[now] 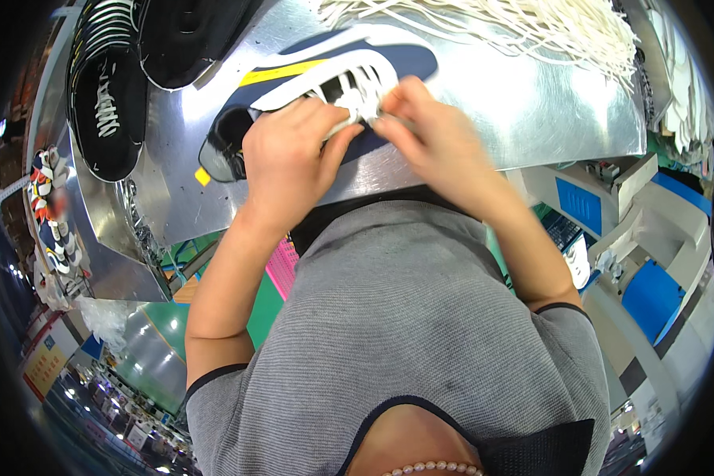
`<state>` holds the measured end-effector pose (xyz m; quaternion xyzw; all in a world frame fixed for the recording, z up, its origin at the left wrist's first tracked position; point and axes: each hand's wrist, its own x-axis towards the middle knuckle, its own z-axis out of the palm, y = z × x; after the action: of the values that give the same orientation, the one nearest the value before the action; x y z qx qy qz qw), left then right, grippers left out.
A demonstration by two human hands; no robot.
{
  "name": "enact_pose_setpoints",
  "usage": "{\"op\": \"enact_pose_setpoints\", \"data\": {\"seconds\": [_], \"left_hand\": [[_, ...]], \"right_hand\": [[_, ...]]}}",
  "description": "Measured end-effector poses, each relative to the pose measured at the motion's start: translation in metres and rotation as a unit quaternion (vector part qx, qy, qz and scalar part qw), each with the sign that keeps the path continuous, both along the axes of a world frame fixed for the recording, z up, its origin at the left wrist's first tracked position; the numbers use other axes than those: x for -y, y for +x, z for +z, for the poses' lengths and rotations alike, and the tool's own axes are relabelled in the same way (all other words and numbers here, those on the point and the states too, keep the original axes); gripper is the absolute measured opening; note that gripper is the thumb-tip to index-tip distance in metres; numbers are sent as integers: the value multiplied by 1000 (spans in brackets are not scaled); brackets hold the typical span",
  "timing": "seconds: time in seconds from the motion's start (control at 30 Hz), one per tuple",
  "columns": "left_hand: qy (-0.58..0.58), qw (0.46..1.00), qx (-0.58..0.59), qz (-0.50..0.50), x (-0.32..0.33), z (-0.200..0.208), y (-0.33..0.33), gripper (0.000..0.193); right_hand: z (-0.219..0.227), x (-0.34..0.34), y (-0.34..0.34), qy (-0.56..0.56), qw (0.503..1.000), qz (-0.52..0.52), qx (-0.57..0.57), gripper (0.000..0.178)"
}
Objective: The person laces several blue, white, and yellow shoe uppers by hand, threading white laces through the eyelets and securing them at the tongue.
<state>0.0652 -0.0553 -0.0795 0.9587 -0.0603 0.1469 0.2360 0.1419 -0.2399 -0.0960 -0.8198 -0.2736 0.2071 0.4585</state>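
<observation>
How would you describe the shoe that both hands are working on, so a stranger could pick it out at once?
On the shiny metal table, below the heap of white laces, lies a navy shoe under the left hand and right hand. Unlike the black shoes at left, it has white panels and a yellow stripe.

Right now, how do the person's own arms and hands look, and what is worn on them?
Both hands, the left hand and the right hand, are bare: no gloves, rings or watch visible. The forearms are bare too. Short grey knit sleeves with dark trim end near the elbows.
</observation>
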Motion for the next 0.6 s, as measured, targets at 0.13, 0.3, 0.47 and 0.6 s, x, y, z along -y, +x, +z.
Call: {"op": "enact_pose_setpoints", "data": {"seconds": [0.13,0.3,0.47,0.6], "left_hand": [[100,994,47,-4,0,5,-13,15],[113,987,109,-27,3,3,-17,16],[132,984,121,-21,1,-1,-26,18],[114,986,117,-32,-3,-3,-20,19]], "right_hand": [[41,44,33,-32,997,-10,63,20],[40,-21,15,-26,942,176,283,14],[33,-31,21,-122,949,184,226,19],[23,-36,35,-15,983,159,88,17]]}}
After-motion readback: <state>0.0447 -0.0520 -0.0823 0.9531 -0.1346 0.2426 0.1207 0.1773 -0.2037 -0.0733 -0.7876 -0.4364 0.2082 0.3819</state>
